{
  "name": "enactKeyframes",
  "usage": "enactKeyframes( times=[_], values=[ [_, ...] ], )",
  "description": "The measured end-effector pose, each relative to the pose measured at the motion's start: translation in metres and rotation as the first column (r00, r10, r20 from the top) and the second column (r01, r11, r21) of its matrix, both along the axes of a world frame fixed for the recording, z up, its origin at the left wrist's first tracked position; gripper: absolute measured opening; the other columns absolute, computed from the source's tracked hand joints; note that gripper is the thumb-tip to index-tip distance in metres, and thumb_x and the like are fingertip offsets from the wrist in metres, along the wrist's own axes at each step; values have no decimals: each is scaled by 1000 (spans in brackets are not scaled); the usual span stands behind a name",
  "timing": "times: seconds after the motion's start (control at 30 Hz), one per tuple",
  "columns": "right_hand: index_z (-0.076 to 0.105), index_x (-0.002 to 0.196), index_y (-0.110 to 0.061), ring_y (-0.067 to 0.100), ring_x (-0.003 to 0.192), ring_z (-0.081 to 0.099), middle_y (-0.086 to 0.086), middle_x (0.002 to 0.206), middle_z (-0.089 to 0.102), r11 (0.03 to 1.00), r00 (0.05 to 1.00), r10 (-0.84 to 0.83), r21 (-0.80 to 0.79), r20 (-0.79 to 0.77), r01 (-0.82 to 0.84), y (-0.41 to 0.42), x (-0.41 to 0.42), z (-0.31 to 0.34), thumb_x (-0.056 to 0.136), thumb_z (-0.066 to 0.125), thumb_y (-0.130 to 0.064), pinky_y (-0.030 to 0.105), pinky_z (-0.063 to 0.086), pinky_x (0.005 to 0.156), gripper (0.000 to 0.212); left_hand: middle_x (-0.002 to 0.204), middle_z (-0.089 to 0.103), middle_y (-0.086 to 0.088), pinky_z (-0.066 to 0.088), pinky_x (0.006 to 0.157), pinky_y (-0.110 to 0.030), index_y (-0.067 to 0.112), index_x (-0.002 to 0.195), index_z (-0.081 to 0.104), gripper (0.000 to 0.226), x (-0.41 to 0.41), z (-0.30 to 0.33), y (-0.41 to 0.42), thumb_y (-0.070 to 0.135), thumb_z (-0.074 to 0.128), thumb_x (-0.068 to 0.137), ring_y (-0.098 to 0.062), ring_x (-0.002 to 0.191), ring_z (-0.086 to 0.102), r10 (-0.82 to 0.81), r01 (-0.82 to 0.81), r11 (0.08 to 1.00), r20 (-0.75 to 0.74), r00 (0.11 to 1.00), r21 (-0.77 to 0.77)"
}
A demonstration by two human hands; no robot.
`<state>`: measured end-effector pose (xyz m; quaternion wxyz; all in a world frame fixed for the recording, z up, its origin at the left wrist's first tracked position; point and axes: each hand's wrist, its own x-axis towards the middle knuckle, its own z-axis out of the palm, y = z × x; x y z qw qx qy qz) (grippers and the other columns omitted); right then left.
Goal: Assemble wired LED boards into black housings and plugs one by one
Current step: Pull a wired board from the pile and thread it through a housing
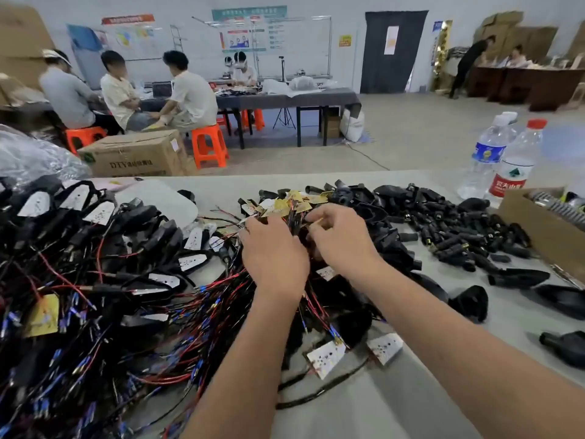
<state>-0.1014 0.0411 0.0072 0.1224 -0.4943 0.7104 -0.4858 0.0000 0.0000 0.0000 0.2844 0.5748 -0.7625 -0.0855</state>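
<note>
Both my hands reach into a bundle of red and black wires [221, 289] at the middle of the table. My left hand [273, 251] has its fingers curled down into the wires near the yellow LED boards [285, 202]. My right hand [340, 237] pinches a thin wire end between thumb and forefinger. Loose white LED boards [326, 358] lie near my forearms. Black plugs [459, 229] are heaped to the right, black housings [519, 277] lie at the right edge, and finished assemblies [95, 223] are piled on the left.
Two water bottles [506, 163] and an open cardboard box [544, 229] stand at the right of the table [395, 400]. A clear plastic bag [28, 153] sits far left. Beyond the table, people sit on orange stools [209, 147] beside a carton [136, 153].
</note>
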Motion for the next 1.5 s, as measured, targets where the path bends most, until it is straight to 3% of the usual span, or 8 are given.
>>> enactKeyframes(
  times=[0.23,0.57,0.7,0.8,1.03,1.2,1.37,1.5],
  values=[
    [72,70,-18,10,50,54,-5,59,64,999,969,48,11,243,-53,-18,-1,-32,96,66,-26,25,40,55,28,109,67,-10,47,80,-41,11,108,62,18,-4,-17,-17,25,58,98,-34,109,60,9,-7,999,-64,998,34],
    [60,94,-9,7,40,47,-7,52,54,997,774,76,-55,629,-53,24,10,-47,102,62,-33,18,35,40,26,101,70,-8,47,81,-39,15,107,62,16,-4,-14,24,22,49,101,-30,98,62,-190,207,972,-146,971,109],
    [69,94,-8,15,64,58,4,74,65,993,755,115,-60,646,-99,51,-2,-44,102,63,-37,24,42,50,31,86,62,2,34,68,-33,17,93,54,18,-13,-30,64,22,43,105,-17,76,54,-283,303,953,-315,906,15],
    [64,93,0,17,52,44,7,67,54,991,737,113,-25,666,-130,63,-8,-46,101,62,-40,22,32,43,41,88,59,2,40,69,-32,16,92,55,7,-12,-37,78,12,55,98,-16,78,55,-275,256,961,-458,845,-106],
    [73,93,-23,11,56,56,-5,70,68,993,907,37,89,420,-82,41,3,-57,99,64,-42,27,43,54,21,125,53,-8,41,91,-38,13,114,58,26,1,-43,55,33,61,97,-30,114,48,-10,10,1000,44,999,14],
    [62,63,-9,4,46,48,-12,49,56,990,947,-41,144,318,-6,19,4,-57,90,79,-32,19,38,49,39,119,54,-7,46,91,-41,9,111,65,20,12,-52,53,23,58,98,-28,111,49,-119,118,993,-95,988,-15],
    [61,78,-15,15,54,53,-1,63,63,1000,908,29,-7,418,-29,21,4,-51,101,61,-27,26,40,49,25,105,58,-2,48,90,-44,16,98,72,33,20,-49,43,47,62,97,-27,103,57,-153,177,983,-324,933,44],
    [48,96,-11,15,44,48,6,76,74,980,799,136,-197,585,-23,33,2,-54,108,44,-20,21,36,39,15,105,60,0,46,93,-39,26,101,75,35,21,-40,48,57,71,86,-25,107,56,-227,246,969,-271,935,38]
  ],
)
